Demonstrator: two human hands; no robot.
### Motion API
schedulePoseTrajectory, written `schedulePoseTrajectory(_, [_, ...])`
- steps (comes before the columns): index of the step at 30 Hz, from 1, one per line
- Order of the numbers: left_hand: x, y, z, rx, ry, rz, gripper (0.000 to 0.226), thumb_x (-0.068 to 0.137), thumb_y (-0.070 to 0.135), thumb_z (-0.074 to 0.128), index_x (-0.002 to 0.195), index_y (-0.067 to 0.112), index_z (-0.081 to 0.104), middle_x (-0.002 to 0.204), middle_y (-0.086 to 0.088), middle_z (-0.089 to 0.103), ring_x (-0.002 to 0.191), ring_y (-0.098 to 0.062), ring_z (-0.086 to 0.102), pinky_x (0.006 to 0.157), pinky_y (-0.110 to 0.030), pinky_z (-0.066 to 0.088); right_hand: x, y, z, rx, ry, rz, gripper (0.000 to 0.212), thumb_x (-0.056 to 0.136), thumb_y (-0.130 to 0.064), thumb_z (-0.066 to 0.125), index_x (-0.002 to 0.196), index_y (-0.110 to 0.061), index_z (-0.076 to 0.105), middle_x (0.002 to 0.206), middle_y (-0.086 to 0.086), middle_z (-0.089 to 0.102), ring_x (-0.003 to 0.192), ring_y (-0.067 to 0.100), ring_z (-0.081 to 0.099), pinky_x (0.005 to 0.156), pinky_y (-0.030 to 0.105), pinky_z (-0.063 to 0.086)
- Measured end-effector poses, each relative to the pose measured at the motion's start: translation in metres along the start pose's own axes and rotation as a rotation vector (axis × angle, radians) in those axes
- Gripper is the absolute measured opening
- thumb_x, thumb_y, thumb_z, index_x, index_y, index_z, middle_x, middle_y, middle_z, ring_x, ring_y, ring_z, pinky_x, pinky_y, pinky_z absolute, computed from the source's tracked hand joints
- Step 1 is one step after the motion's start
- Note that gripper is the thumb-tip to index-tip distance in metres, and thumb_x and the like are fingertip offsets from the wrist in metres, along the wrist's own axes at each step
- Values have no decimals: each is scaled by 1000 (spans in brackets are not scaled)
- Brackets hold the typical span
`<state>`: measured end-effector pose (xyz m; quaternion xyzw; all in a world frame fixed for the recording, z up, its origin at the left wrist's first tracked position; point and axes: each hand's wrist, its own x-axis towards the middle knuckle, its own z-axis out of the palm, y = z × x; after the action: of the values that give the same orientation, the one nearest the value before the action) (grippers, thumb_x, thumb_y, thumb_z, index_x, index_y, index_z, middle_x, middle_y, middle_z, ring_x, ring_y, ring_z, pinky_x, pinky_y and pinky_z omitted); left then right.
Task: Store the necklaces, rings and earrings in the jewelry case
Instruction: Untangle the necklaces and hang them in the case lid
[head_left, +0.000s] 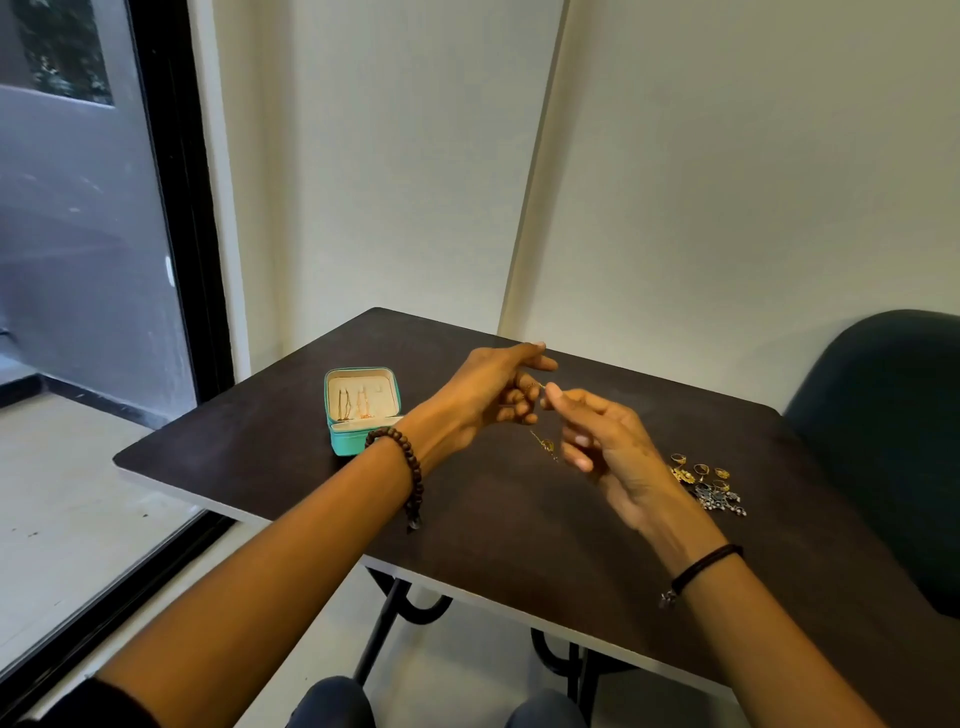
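Pale walls meet in a corner behind a dark table (519, 545), with a dark chair (893, 415) to its right. Above the table, the left hand (493, 395) and right hand (608, 447) each pinch a thin gold necklace (545, 446), its pendant dangling between them. The open teal jewelry case (353, 441) stands to the left, and rings and earrings (709, 486) lie heaped on the right.

Jewelry case (362, 410) stood open on table (519, 545), left; loose rings and earrings (709, 488) lay right; hands between.
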<state>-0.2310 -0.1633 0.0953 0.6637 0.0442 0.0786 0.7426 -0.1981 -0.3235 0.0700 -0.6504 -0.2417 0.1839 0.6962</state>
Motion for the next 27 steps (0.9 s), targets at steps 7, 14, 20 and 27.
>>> schedulePoseTrajectory(7, [-2, -12, -10, 28, -11, 0, 28, 91, 36, 67, 86, 9, 75, 58, 1, 47, 48, -9, 39, 50, -21, 47, 9, -1, 1, 382, 27, 9, 19, 93, -14, 67, 74, -12, 70, 72, 2, 55, 62, 10, 53, 54, 17, 46])
schedulePoseTrajectory(14, [-2, -21, -25, 54, -16, 42, 31, 91, 34, 68, 94, 4, 74, 53, 2, 43, 48, -8, 41, 59, -24, 52, 23, 5, 6, 150, 7, -1, 20, 94, -19, 66, 97, 0, 71, 69, 0, 50, 58, 9, 45, 52, 19, 38])
schedulePoseTrajectory(20, [0, -29, -46, 53, 55, 72, 39, 92, 39, 66, 97, 1, 73, 57, 2, 46, 50, -7, 44, 64, -24, 54, 42, 8, 20, 2, -33, -55, 18, 96, -19, 65, 98, -4, 74, 72, 0, 54, 64, 11, 49, 59, 23, 43])
schedulePoseTrajectory(27, [10, -35, -83, 22, 138, 139, 36, 94, 34, 63, 101, 0, 71, 92, -14, 75, 86, -23, 74, 88, -30, 57, 75, 7, 46, -83, -91, -87, 14, 97, -16, 63, 94, -6, 73, 83, 6, 69, 83, 18, 66, 89, 35, 50])
